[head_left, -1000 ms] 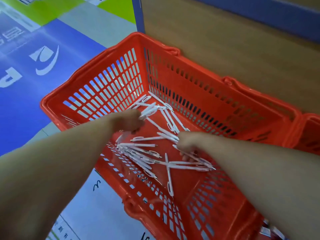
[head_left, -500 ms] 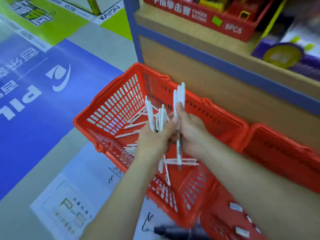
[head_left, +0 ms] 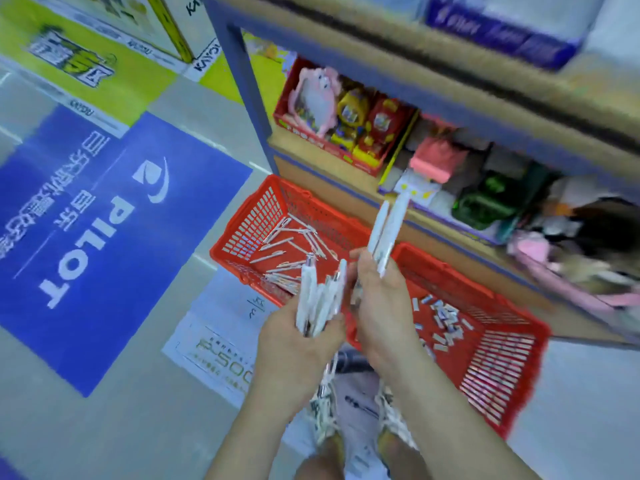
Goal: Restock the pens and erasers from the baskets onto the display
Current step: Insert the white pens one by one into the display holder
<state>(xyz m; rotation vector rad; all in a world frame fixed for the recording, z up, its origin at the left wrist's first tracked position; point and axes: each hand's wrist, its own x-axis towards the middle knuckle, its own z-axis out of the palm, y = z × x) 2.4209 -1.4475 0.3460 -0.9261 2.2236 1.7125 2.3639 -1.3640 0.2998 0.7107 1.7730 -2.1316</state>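
1. The left hand (head_left: 294, 341) has its fingers curled tight round a fanned bundle of white pens (head_left: 317, 296). It grips them near their lower ends, and the tops splay upward toward the other hand.
2. The right hand (head_left: 384, 306), just beside the left, has its fingers clamped on a smaller, straighter sheaf of pens (head_left: 386, 230) that stands well above the knuckles.
3. The step looks like gathering both lots into one handful before carrying them up.
   - To do it well, bring the sheaf alongside the fan and square the ends so every clip faces one way.
   - Close the grip lower on the barrels, because the loose fan seems likely to shed a pen.
4. Just beyond the left fingers and below them sits the red pen basket (head_left: 256, 220), with more loose pens (head_left: 291, 240) lying on its floor, so further handfuls remain.
5. Beneath and outward of the right hand is the second red basket (head_left: 498, 372), holding small erasers (head_left: 446, 320), apparently untouched.
6. Farther past both hands runs a wooden shelf (head_left: 329, 168) stocked with boxed toys (head_left: 349, 123). The view is blurred, and which spot takes the pens cannot be told.
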